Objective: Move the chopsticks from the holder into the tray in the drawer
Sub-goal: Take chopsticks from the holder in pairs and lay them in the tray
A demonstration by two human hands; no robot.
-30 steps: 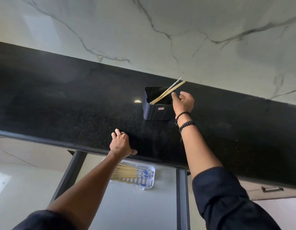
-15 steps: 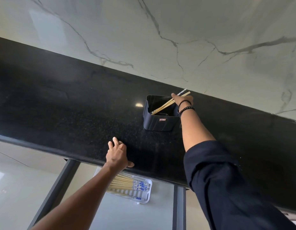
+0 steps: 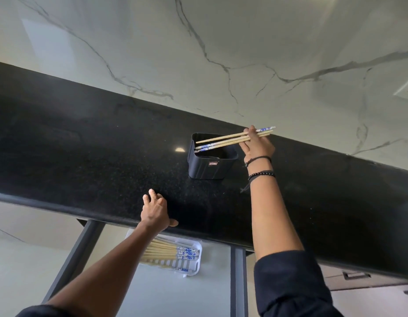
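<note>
Right fingers (image 3: 251,132) pinch pale wooden chopsticks (image 3: 221,142), blue-patterned ends, over black holder (image 3: 205,168); left fingers (image 3: 152,194) spread.

You are holding your right arm stretched forward, and your right hand (image 3: 258,145) is pinching a bundle of chopsticks (image 3: 228,140) between thumb and curled fingers. Your left hand (image 3: 156,210) is resting palm-down nearer to you, fingers loosely spread, thumb pointing toward your right arm.

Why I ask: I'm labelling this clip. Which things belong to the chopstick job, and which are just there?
Job: right hand gripping chopsticks; black holder; white tray, holding more chopsticks, in the open drawer.
Just there: left hand resting on the black countertop; marble wall; wristbands.
</note>
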